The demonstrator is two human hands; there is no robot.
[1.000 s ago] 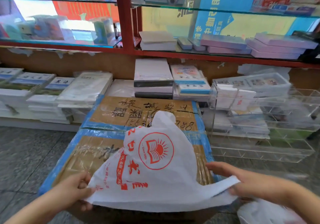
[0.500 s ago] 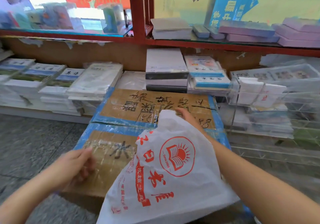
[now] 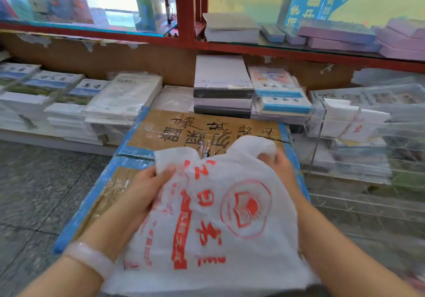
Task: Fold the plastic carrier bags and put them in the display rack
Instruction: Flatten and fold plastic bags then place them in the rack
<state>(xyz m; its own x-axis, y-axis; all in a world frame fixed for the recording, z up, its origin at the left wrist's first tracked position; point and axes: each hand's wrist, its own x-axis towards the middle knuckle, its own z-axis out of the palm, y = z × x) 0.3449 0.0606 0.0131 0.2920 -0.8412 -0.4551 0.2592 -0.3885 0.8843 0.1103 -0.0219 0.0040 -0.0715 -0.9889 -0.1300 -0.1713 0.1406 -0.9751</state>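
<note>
My left hand point(image 3: 147, 188) pinches the left handle loop of the white plastic carrier bag point(image 3: 213, 223), thumb on top and fingers curled under the film. My right hand point(image 3: 277, 165) grips the right handle loop, fingers closed around a bunched wad of plastic at the top. A pale bangle point(image 3: 88, 258) sits on my left wrist in the lower left of the frame.

The bag hangs spread between both hands, its long axis running from the two handles at mid-frame down to its bottom edge at the lower centre. The handles point away from me, towards the shelves; the red printed lettering and the round book-and-sun emblem face up at me. Most of the bag lies below and between my hands, draped over my forearms.

Half a second ago only my right hand was on the bag, reaching behind its top, while my left hovered free over the carton; now both hands have a handle each, and the bag is pulled wider and flatter.

Under the bag is a taped cardboard carton point(image 3: 202, 131) with blue edges and black handwritten characters. At the right of the frame stands the clear acrylic display rack point(image 3: 345, 135), with white folded items in its upper compartment. Stacks of exercise books point(image 3: 69, 103) fill the left, and a red-framed shelf point(image 3: 186, 20) runs across the top.
</note>
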